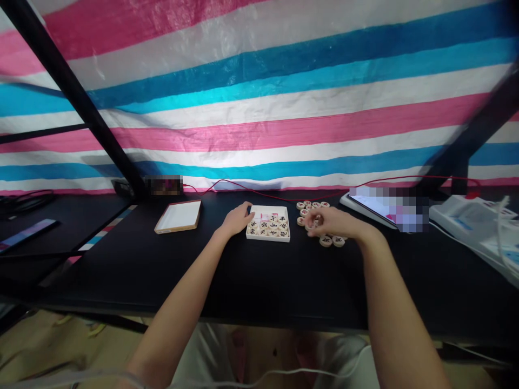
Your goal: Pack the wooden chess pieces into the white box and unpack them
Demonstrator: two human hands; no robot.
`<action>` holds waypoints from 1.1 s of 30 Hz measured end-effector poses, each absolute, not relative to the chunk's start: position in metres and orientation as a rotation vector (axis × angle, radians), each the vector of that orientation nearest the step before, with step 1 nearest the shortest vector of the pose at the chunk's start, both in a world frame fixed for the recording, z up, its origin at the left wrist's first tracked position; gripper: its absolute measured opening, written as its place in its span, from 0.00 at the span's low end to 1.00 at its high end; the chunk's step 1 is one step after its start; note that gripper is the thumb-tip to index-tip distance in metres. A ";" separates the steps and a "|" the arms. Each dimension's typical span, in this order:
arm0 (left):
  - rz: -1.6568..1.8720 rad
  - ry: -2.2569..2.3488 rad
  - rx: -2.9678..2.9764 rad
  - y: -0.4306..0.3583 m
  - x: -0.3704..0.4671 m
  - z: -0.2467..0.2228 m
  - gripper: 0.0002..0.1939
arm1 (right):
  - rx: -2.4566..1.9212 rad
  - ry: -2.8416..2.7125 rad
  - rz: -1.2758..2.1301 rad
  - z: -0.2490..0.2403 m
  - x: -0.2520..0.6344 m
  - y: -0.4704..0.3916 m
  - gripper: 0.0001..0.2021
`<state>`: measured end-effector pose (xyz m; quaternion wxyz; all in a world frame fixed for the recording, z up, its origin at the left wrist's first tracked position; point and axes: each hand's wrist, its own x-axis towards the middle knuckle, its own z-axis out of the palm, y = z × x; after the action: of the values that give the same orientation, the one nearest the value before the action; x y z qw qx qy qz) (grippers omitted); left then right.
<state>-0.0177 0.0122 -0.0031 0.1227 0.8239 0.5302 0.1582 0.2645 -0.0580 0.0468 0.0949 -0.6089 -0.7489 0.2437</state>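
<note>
A shallow white box (268, 237) lies on the black table with several Chinese chess pieces (264, 225) in rows, their black characters facing up. A pinkish patch shows on its floor near the back. My left hand (238, 220) is at the box's left side, its thumb at the rim and fingers along the edge, gripping it. Right of the box, my right hand (330, 221) is curled over a cluster of loose pieces (307, 205), several with red characters. Its thumb and fingers pinch what looks like one piece, partly hidden. Two black-lettered pieces (325, 241) lie just below that hand.
An open box lid (178, 216) with a brown edge lies to the left. A phone (377, 208) rests on a white stand at the right, near a white plastic-looking item (474, 227). A red cable (259, 193) runs along the back, before a striped sheet (259, 119).
</note>
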 end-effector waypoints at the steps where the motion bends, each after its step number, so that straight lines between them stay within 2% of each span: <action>1: 0.461 1.543 2.407 0.012 -0.018 -0.003 0.19 | -1.869 -2.213 0.870 0.044 0.270 -0.060 0.13; 4: 0.455 1.542 2.410 0.013 -0.018 -0.004 0.19 | -1.960 -2.185 1.016 0.034 0.274 -0.061 0.19; 12: 0.468 1.527 2.417 0.017 -0.020 -0.008 0.18 | -1.853 -2.323 0.792 0.030 0.270 -0.058 0.18; 18: 0.463 1.529 2.414 0.018 -0.020 -0.008 0.18 | -1.830 -2.290 0.446 0.027 0.264 -0.051 0.10; 26: 0.457 1.529 2.407 0.019 -0.019 -0.008 0.19 | -1.859 -2.308 0.365 0.025 0.256 -0.048 0.14; 33: 0.466 1.522 2.413 0.018 -0.020 -0.008 0.19 | -1.945 -2.274 0.148 0.029 0.254 -0.053 0.12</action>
<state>-0.0197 0.0179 -0.0084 0.1250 0.8282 0.5223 0.1599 0.2545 -0.0532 0.0295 0.0726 -0.6476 -0.7569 0.0492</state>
